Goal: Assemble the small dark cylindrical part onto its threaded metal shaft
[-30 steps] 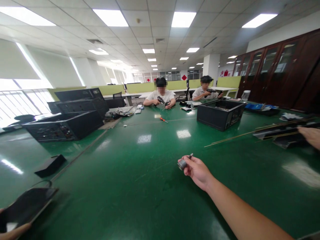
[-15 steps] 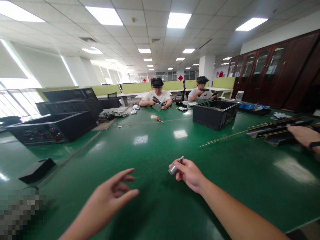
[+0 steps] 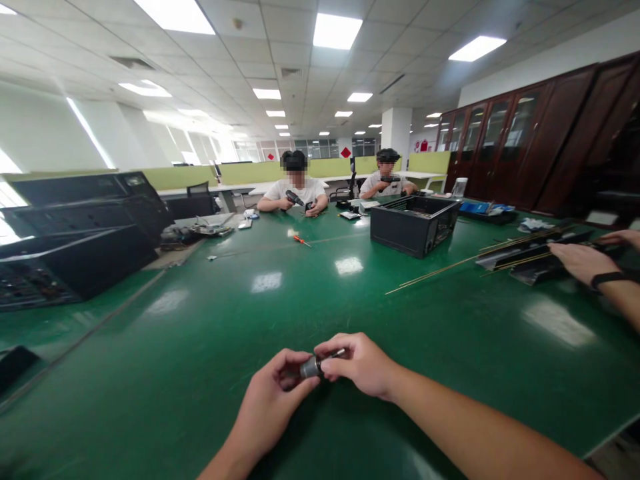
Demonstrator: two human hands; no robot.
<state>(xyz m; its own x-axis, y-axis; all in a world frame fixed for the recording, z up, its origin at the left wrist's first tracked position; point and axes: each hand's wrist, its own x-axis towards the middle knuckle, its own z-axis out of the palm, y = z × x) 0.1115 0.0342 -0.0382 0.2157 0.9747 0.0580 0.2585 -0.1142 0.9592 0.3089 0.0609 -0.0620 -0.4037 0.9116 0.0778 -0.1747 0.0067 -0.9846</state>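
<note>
A small silver-grey metal cylinder with a thin shaft is held between my two hands, above the green table. My left hand closes its thumb and fingers round the wide end, hiding part of it. At the shaft end, my right hand pinches the piece between thumb and fingers. The shaft tip pokes out past the right fingers, tilted up to the right. What kind of part it is, I cannot make out.
An open black computer case stands ahead to the right, more stacked cases to the left. A red screwdriver lies mid-table. At right, another person's hands touch dark metal rails beside thin brass rods. Two people sit across.
My left hand, open and apart before, has moved right and taken hold of the cylinder's wide end. My right hand has come left and lower with it. The view has turned right.
</note>
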